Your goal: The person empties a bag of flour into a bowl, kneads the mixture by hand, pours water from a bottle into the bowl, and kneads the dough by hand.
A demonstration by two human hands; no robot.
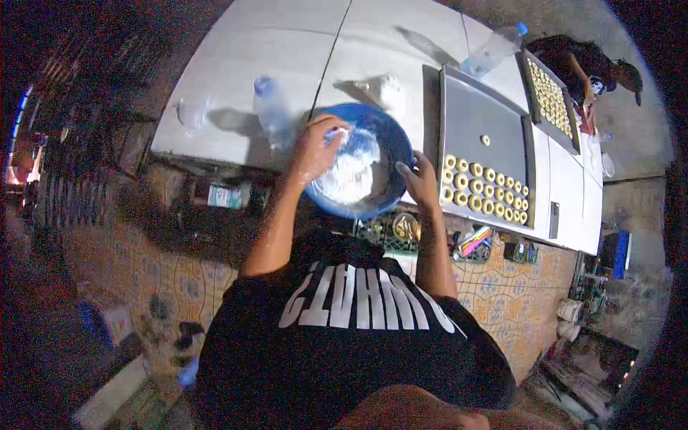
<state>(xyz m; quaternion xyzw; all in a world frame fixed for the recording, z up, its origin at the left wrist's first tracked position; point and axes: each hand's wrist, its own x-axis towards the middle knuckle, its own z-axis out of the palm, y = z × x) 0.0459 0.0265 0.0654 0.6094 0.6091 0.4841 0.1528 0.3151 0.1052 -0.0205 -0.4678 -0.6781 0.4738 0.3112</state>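
Observation:
In the head view, a round blue basin [405, 136] holding white powder [355, 168] is right in front of me. My left hand [319, 149] reaches over its left side with the fingers curled together. White shows at those fingertips, but what lies inside them cannot be made out. On the opposite side, my right hand [421, 180] grips the basin's rim, thumb over the edge. A baking tray [473, 100] lies close to the right hand, with rows of ring-shaped dough pieces [489, 191] along its near end and one lone ring farther up.
A second tray [529, 64] of dough rings lies beyond, where another person [598, 79] works. On the white table [301, 54] stand a blue-capped bottle [494, 51], a clear bottle [269, 104] and a glass-like container [193, 112]. A phone-like dark slab [554, 220] lies near the edge.

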